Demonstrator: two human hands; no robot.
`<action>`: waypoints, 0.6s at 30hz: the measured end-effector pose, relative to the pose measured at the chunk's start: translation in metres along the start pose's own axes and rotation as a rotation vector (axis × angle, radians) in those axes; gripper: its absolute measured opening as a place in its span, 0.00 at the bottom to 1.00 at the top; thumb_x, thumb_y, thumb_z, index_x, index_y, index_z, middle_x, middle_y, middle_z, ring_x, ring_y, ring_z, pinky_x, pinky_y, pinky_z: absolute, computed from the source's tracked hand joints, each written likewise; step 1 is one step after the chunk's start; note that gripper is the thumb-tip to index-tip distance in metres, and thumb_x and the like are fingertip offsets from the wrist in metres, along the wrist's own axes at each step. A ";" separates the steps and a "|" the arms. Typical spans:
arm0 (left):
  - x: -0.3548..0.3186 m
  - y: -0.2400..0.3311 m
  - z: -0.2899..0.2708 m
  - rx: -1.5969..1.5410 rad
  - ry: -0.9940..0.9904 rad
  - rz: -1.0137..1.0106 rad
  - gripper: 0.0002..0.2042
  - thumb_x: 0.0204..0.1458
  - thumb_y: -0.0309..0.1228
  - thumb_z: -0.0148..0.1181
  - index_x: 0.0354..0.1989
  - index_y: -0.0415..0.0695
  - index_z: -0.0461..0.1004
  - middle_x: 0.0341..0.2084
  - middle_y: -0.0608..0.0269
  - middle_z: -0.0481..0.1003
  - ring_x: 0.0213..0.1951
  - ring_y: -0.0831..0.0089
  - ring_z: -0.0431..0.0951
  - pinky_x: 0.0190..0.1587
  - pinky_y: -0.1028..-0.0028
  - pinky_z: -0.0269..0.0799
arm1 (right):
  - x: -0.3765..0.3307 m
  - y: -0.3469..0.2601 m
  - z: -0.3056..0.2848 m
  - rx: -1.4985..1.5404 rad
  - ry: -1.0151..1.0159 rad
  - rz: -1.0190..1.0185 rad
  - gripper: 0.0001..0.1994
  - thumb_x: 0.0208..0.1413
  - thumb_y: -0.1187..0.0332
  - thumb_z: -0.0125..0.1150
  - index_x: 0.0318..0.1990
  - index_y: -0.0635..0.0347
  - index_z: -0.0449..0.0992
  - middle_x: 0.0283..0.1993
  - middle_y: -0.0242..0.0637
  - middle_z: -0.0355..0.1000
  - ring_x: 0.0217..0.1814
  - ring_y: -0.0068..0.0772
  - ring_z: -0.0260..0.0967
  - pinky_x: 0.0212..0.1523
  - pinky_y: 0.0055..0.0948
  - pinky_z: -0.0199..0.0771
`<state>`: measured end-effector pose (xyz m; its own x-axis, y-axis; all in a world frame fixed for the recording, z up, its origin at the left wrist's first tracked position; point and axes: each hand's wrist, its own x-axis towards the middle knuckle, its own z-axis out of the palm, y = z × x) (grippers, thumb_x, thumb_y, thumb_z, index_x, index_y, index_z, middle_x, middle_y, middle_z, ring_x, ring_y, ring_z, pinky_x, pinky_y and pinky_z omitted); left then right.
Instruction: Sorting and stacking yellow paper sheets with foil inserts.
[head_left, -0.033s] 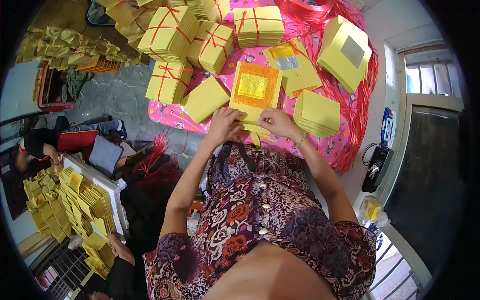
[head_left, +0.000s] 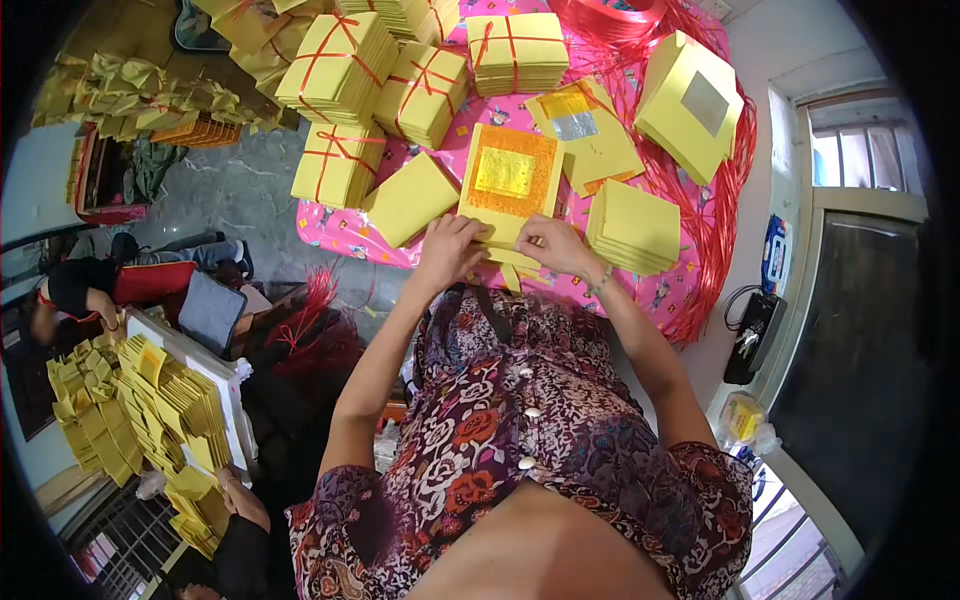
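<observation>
In front of me lies a sheet of yellow paper with an orange patch and a gold foil square (head_left: 504, 173). My left hand (head_left: 450, 250), fingers curled together, grips its near left edge. At the near right edge my right hand (head_left: 553, 246) pinches the same paper between thumb and fingers. Loose yellow strips show just below, between my hands and my body. A plain yellow stack (head_left: 411, 200) lies tilted by my left hand. Another stack of folded yellow paper (head_left: 635, 228) sits beside my right wrist. My fingertips partly cover the near edge of the paper.
Bundles tied with red ribbon (head_left: 338, 165) stand at the back left of the pink tablecloth (head_left: 345, 235). Red plastic strands (head_left: 722, 240) hang along its right side. A large yellow stack (head_left: 690, 105) lies at the far right. Lower left, other people handle yellow papers (head_left: 175, 400).
</observation>
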<state>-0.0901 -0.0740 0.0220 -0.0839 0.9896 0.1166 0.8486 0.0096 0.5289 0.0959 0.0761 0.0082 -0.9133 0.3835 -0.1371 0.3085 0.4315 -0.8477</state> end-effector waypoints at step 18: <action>0.002 0.002 0.000 -0.137 0.011 -0.107 0.07 0.45 0.26 0.60 0.33 0.41 0.71 0.27 0.57 0.71 0.33 0.57 0.73 0.34 0.64 0.68 | -0.010 -0.005 0.014 0.764 0.488 0.470 0.21 0.58 0.58 0.56 0.49 0.67 0.63 0.38 0.40 0.69 0.35 0.24 0.71 0.26 0.21 0.75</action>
<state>-0.0892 -0.0715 0.0233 -0.1761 0.9824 0.0619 0.7556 0.0946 0.6482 0.0997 0.0584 0.0064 -0.4832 0.7444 -0.4608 0.1998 -0.4187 -0.8859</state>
